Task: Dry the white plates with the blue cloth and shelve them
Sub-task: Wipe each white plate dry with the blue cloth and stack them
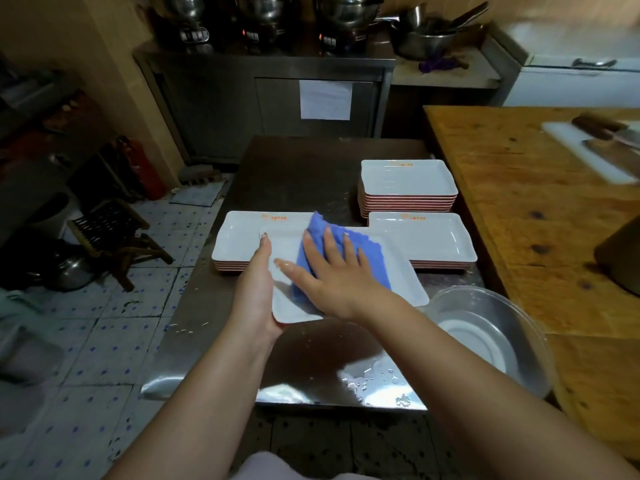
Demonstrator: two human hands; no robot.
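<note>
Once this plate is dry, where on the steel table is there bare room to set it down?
Bare steel table lies behind the left plate stack, left of the tall stack. The near edge, left of the metal basin, is bare but wet. The right side is crowded: two stacks and the basin.

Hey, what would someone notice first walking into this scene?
The blue cloth stands out at centre, pressed by the right hand onto a white plate that the left hand grips by its left edge. Behind, three stacks of white plates sit on the steel table, wet near its front edge.
</note>
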